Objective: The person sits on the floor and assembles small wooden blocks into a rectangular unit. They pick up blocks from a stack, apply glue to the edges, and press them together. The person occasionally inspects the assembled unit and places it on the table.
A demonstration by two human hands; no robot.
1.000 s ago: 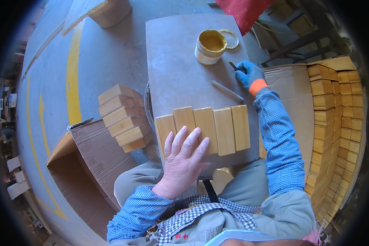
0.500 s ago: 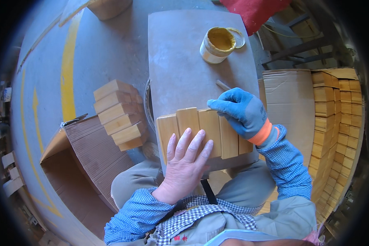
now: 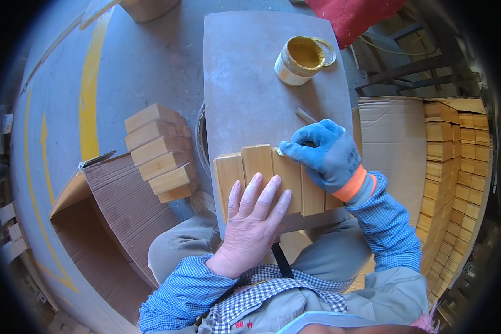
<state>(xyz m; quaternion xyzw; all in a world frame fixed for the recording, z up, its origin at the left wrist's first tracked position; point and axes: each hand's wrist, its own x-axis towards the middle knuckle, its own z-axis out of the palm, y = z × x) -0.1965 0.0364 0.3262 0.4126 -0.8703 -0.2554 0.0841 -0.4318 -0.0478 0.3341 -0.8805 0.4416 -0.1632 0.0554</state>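
Several light wooden blocks (image 3: 257,164) lie side by side across the near end of a grey board (image 3: 250,83); their far ends are uneven. My bare left hand (image 3: 251,228) rests on them, fingers stretched and slightly spread. At the blocks' far edge is my right hand (image 3: 323,150), in a blue-grey glove with an orange cuff. Its fingers are curled in a pinch, with a small pale yellowish dab at the tips; what they hold is hidden. A thin stick (image 3: 305,115) shows just beyond that hand, its other end covered.
An open jar (image 3: 295,72) of mustard-coloured paste stands on the board's far part, its lid (image 3: 327,51) beside it. Stacked blocks (image 3: 161,150) and an open carton (image 3: 117,206) are at left. Another carton (image 3: 392,145) at right holds rows of blocks. Red cloth (image 3: 353,19) hangs far right.
My right hand has shifted slightly nearer along the blocks' far edge, and a pale dab now shows at its fingertips. My left hand stays on the blocks. The whole view has shifted a little.
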